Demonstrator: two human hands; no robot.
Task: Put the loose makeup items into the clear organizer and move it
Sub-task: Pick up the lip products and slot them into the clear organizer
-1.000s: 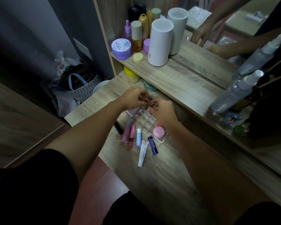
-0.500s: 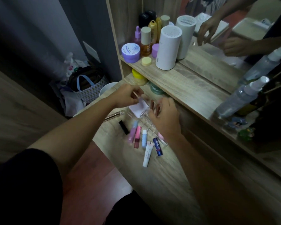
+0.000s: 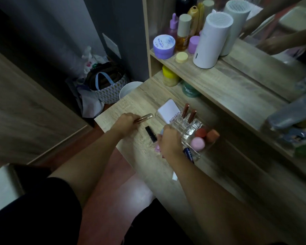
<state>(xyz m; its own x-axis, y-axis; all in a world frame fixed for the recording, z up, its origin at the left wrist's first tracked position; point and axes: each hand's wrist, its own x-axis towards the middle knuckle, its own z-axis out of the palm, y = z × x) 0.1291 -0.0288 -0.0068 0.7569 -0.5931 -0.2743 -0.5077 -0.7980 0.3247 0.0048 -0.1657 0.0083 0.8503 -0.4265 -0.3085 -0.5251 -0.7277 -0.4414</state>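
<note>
The clear organizer [image 3: 187, 127] stands on the wooden desk [image 3: 134, 103]. Two brown lip tubes [image 3: 188, 113] stand upright in its slots, and pink, red and orange sponges [image 3: 197, 143] lie at its near end. My left hand [image 3: 126, 122] grips a gold tube [image 3: 146, 118] lying on the desk to the organizer's left. My right hand [image 3: 170, 140] is curled over the loose tubes beside the organizer, closing on a light blue one. A black lipstick [image 3: 150, 133] lies between my hands. A dark blue tube [image 3: 188, 155] and a pink tube [image 3: 157, 148] peek from under my right hand.
A white compact [image 3: 168, 110] leans behind the organizer. The shelf above holds a white cylinder [image 3: 211, 41], a purple jar [image 3: 163, 46] and several bottles. A spray bottle [image 3: 293, 110] lies at right. A bag [image 3: 106, 84] and white bin [image 3: 128, 90] sit on the floor left.
My left hand moved left and down onto the gold tube. My right hand dropped from the organizer's top to the loose tubes beside it. The camera shifted, showing the sponges.
</note>
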